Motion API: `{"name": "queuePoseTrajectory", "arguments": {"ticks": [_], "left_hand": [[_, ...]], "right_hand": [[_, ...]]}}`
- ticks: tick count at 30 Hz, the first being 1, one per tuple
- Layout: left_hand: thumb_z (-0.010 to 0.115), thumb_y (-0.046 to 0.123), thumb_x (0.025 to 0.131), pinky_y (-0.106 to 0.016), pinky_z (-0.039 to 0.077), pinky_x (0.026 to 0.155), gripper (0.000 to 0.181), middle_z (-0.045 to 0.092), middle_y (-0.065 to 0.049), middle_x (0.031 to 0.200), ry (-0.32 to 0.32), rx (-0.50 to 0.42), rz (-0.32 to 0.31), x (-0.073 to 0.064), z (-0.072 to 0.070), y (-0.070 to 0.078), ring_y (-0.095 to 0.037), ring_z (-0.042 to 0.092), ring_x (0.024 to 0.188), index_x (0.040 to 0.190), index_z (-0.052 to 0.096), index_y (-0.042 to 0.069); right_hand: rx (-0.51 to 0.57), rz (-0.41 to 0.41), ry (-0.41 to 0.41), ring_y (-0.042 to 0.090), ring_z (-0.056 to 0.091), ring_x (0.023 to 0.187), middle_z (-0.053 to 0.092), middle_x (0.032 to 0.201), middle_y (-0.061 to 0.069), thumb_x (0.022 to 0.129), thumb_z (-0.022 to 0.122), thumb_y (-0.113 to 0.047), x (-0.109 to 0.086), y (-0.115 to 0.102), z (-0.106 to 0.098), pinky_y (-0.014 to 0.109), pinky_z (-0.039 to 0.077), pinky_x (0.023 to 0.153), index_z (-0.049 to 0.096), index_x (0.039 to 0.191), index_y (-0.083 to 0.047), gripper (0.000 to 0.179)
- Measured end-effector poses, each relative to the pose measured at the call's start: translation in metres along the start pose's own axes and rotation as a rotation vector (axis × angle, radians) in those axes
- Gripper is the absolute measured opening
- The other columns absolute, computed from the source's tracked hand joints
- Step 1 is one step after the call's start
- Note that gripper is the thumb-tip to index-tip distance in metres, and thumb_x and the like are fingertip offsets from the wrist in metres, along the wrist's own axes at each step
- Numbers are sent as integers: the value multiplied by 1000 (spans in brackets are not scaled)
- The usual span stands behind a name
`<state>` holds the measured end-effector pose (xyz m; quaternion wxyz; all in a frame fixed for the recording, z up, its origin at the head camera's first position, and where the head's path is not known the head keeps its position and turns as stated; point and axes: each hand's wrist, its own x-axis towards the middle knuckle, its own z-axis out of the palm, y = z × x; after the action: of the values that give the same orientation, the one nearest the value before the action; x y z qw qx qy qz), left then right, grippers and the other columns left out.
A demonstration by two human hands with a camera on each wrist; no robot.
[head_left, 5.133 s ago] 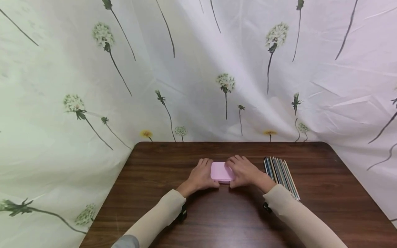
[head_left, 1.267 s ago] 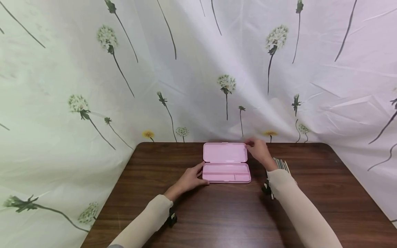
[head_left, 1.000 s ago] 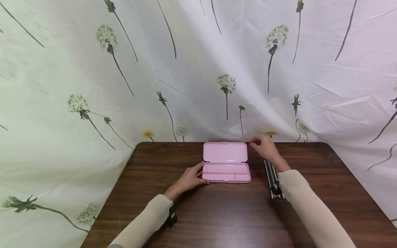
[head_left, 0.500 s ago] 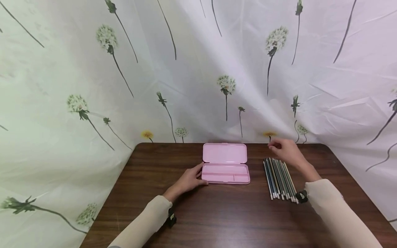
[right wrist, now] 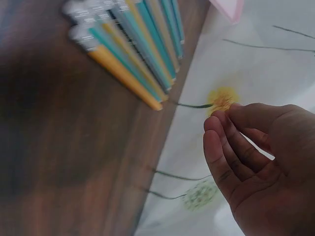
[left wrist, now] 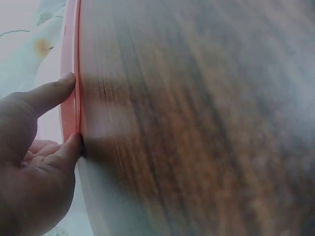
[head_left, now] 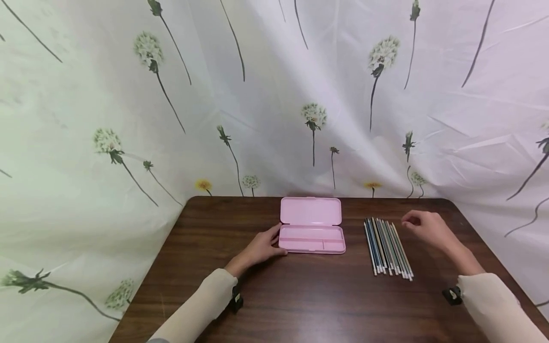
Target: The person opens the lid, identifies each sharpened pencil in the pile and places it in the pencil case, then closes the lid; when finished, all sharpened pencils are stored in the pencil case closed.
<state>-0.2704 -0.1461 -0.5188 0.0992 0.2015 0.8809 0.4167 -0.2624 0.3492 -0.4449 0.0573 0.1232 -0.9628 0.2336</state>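
Observation:
A pink pencil case (head_left: 312,233) lies opened out on the brown table, its lid (head_left: 310,211) folded back and its divided tray showing. My left hand (head_left: 259,247) holds the case's left end, thumb at the front corner and fingers toward the hinge. The left wrist view shows two fingertips on the pink rim (left wrist: 74,113). Right of the case, several pencils (head_left: 386,245) lie side by side, their white eraser ends toward me. Just beyond their right side my right hand (head_left: 429,231) hovers with loosely bent fingers, holding nothing; the right wrist view shows the pencils (right wrist: 133,44) beyond it.
The wooden table (head_left: 309,295) has rounded far corners. Behind it hangs a white cloth (head_left: 266,119) printed with dandelions. A small black wrist camera (head_left: 452,295) sits at the right sleeve's cuff, another black device (head_left: 236,300) at the left one.
The pink case, shut and gripped by both hands 5.1 s ago, now lies opened. My right hand has moved from the lid's right edge across the pencils to their right. My left hand stays.

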Motion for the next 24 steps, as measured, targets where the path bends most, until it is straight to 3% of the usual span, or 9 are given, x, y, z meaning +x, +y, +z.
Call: {"name": "queuePoseTrajectory", "arguments": {"ticks": [16, 24], "left_hand": [[85, 13, 92, -47, 50, 118, 93, 35, -26, 170, 9, -4, 8, 0, 4, -2, -37, 53, 147, 165, 31, -4], [85, 16, 93, -48, 50, 119, 92, 37, -26, 169, 22, 10, 11, -1, 3, 0, -36, 52, 148, 165, 31, -4]], "right_hand": [[83, 185, -113, 15, 63, 66, 72, 80, 1, 102, 71, -18, -36, 32, 40, 30, 53, 55, 76, 99, -1, 18], [97, 190, -92, 16, 61, 62, 70, 79, 2, 101, 71, -19, -38, 31, 48, 30, 51, 53, 73, 98, 0, 19]]}}
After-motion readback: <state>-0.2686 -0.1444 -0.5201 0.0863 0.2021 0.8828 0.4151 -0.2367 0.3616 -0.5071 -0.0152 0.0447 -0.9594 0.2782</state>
